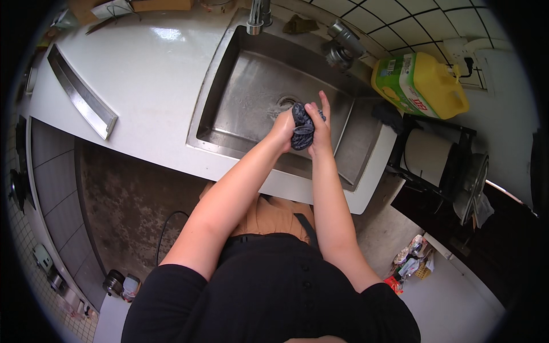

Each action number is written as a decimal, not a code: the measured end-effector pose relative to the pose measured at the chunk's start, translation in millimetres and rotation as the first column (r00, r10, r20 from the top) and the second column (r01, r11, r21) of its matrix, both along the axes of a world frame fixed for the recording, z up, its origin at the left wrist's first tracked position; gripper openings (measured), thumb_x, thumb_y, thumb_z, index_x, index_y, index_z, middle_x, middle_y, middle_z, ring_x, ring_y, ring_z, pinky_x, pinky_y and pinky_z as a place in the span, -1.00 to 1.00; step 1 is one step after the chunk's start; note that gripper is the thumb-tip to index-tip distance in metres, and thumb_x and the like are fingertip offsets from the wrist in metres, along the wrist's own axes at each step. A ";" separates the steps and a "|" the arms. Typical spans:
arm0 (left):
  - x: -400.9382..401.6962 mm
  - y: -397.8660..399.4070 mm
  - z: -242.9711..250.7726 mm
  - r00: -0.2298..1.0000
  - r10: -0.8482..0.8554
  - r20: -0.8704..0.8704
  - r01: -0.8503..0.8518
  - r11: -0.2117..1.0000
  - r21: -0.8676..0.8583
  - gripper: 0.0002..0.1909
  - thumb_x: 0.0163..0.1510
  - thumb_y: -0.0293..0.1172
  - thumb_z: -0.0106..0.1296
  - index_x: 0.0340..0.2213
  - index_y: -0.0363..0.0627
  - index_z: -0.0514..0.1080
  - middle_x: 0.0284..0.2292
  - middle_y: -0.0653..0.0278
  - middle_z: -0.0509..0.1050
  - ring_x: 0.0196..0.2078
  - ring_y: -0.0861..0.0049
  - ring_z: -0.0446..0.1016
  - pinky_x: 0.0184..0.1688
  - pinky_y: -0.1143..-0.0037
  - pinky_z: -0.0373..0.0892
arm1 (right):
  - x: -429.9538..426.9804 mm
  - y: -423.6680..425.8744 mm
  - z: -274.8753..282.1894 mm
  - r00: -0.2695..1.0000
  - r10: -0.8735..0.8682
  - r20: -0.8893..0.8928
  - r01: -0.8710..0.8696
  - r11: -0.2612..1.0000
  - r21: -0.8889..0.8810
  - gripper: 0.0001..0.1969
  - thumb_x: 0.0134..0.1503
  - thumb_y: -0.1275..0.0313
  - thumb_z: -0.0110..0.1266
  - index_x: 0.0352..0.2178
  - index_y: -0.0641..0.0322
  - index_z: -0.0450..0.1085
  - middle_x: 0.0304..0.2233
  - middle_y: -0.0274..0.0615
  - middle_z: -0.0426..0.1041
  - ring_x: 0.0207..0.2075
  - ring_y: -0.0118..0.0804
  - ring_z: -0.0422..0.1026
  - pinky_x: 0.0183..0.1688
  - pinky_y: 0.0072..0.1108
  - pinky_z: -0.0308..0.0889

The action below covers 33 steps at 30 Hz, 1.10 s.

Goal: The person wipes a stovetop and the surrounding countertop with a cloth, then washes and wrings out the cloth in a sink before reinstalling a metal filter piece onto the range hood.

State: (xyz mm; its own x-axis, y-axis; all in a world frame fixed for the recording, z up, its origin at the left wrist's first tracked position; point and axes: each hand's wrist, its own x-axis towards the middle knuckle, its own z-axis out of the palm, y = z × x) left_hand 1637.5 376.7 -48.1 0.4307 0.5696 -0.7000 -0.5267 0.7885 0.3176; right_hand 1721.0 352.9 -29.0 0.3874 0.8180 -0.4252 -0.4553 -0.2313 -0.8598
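Note:
Above the front part of a stainless steel sink (pixel 253 90), both hands hold a bunched dark grey cloth (pixel 303 128). My left hand (pixel 284 128) grips its left side with curled fingers. On the cloth's right side is my right hand (pixel 321 128), its fingers bent around it and one finger pointing up. The drain (pixel 288 101) shows just beyond the hands, with some water near it. A metal faucet (pixel 254 26) stands at the sink's back edge. Parts of the cloth are hidden by the fingers.
A yellow jug (pixel 437 85) with a green label stands right of the sink, beside a black rack (pixel 465 128). A dark cloth (pixel 388 118) lies at the sink's right corner. A metal strip (pixel 81 92) rests on the left counter. A brownish cloth (pixel 300 25) lies behind the sink.

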 end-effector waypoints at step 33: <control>0.4 -1.9 14.3 0.698 -0.278 -0.660 0.660 0.606 0.443 -0.67 -0.13 -0.20 0.03 -0.43 -0.25 0.37 -0.50 0.07 0.48 -0.40 0.26 0.47 -0.35 0.44 0.33 | 4.5 31.0 32.0 0.986 0.162 0.043 -0.161 0.987 -0.030 -0.75 0.13 0.39 -0.05 -0.26 0.42 0.34 -0.79 -0.41 0.13 -0.76 -0.54 0.13 -0.68 -0.71 0.05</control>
State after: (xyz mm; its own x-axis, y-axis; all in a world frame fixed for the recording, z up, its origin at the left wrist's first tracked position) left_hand 1638.0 374.8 -33.7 0.4829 0.7475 -0.4562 0.2410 0.3874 0.8899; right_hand 1725.4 383.9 3.0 0.2702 0.8603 -0.4322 -0.3712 -0.3211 -0.8713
